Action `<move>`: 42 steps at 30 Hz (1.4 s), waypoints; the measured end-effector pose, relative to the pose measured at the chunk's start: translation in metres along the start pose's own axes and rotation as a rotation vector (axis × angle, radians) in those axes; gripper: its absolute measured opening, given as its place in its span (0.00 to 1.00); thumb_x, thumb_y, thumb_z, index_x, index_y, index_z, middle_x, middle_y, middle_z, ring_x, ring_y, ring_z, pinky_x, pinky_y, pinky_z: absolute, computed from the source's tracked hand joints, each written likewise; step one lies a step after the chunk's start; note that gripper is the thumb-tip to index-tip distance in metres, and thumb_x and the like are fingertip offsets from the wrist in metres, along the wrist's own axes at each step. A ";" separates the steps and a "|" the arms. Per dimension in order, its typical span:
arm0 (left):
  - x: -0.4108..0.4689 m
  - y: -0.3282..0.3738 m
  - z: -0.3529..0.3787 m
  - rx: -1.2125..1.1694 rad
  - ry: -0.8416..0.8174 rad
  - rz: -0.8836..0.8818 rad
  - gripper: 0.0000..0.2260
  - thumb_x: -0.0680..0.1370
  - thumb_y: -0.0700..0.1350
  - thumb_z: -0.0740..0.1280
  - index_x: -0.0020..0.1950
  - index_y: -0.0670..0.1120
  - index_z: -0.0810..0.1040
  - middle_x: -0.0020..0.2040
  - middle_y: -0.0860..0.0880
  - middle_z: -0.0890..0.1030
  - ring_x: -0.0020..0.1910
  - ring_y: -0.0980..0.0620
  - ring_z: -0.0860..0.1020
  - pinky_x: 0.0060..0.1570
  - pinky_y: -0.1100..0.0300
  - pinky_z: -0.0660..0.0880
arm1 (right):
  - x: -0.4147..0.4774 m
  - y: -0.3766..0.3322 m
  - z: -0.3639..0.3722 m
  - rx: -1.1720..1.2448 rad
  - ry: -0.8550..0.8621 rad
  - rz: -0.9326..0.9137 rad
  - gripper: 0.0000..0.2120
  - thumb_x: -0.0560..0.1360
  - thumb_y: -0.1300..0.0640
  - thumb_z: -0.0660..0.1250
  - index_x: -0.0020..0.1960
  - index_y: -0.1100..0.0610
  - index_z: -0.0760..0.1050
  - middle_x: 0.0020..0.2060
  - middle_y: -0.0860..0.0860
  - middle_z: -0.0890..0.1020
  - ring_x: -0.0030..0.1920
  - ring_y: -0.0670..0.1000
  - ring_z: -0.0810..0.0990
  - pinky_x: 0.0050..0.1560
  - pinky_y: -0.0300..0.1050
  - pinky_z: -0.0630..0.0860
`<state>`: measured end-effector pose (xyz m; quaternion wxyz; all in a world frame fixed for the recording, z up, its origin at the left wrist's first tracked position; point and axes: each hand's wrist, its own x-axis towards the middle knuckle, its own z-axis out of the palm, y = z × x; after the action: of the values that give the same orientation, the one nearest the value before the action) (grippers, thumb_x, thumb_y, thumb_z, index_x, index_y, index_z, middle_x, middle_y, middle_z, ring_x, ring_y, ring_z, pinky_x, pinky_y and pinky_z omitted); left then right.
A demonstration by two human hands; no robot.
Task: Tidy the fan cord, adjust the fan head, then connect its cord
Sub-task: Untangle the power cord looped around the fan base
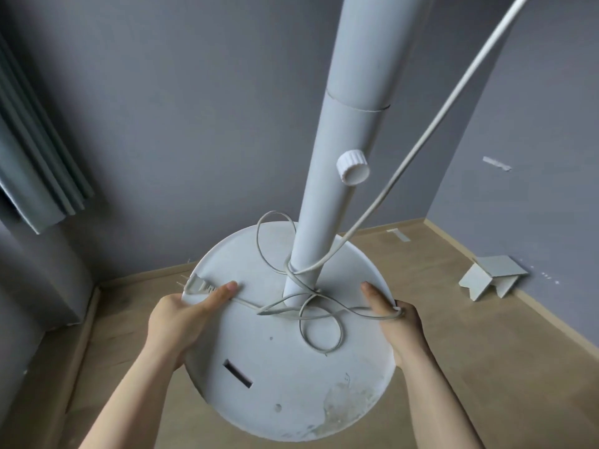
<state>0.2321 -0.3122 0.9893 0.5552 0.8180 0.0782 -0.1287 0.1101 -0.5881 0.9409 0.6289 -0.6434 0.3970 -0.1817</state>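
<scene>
fingers (pixel 223 293) of the left hand (pixel 181 322) wrap the left rim of the fan base (pixel 285 377), thumb on top pinning the cord (pixel 249 305) just behind its plug (pixel 196 284). the right hand (pixel 400 325) grips the opposite rim, thumb on top, a cord loop hooked round it. both forearms reach forward, spread apart. the rest of the cord lies tangled on the base, wound round the foot of the pole (pixel 327 189).

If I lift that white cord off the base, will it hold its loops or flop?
Probably floppy: the cord lies in loose, uneven loops on the base. It likely snags rather than slides free, since it wraps the pole and crosses itself. The plug end looks heavier and may swing.
</scene>
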 end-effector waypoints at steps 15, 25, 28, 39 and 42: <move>0.142 0.077 0.143 0.070 -0.182 0.001 0.30 0.55 0.66 0.78 0.43 0.43 0.84 0.45 0.46 0.84 0.46 0.45 0.81 0.52 0.47 0.78 | 0.165 -0.025 -0.021 0.078 0.151 0.053 0.34 0.56 0.35 0.75 0.42 0.66 0.80 0.32 0.53 0.79 0.35 0.51 0.77 0.37 0.46 0.73; 0.186 0.162 0.293 0.030 -0.254 0.029 0.36 0.46 0.69 0.77 0.42 0.44 0.83 0.44 0.47 0.84 0.46 0.45 0.82 0.53 0.46 0.79 | 0.300 -0.073 -0.108 0.066 0.211 0.044 0.22 0.65 0.41 0.75 0.41 0.61 0.81 0.33 0.54 0.81 0.36 0.54 0.77 0.39 0.45 0.73; 0.191 0.179 0.328 0.026 -0.288 0.041 0.28 0.55 0.63 0.80 0.42 0.43 0.83 0.44 0.47 0.84 0.44 0.45 0.82 0.53 0.46 0.78 | 0.321 -0.075 -0.131 0.064 0.241 0.063 0.23 0.65 0.41 0.75 0.42 0.62 0.81 0.34 0.54 0.80 0.36 0.53 0.76 0.39 0.45 0.72; 0.238 0.229 0.486 0.135 -0.441 0.076 0.39 0.44 0.72 0.76 0.42 0.45 0.84 0.44 0.48 0.85 0.45 0.45 0.83 0.52 0.45 0.79 | 0.420 -0.072 -0.216 0.022 0.404 0.129 0.23 0.67 0.40 0.73 0.43 0.61 0.82 0.32 0.54 0.80 0.35 0.53 0.74 0.37 0.46 0.70; 0.254 0.249 0.530 0.144 -0.466 0.086 0.37 0.44 0.71 0.76 0.41 0.45 0.84 0.43 0.48 0.85 0.45 0.45 0.83 0.52 0.46 0.79 | 0.456 -0.077 -0.235 0.024 0.430 0.143 0.26 0.67 0.38 0.72 0.45 0.62 0.82 0.34 0.58 0.82 0.34 0.52 0.74 0.36 0.46 0.70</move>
<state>0.4762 -0.9007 0.9497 0.5037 0.8062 -0.0963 -0.2950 0.2416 -1.0892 0.9272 0.5487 -0.5524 0.5642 -0.2747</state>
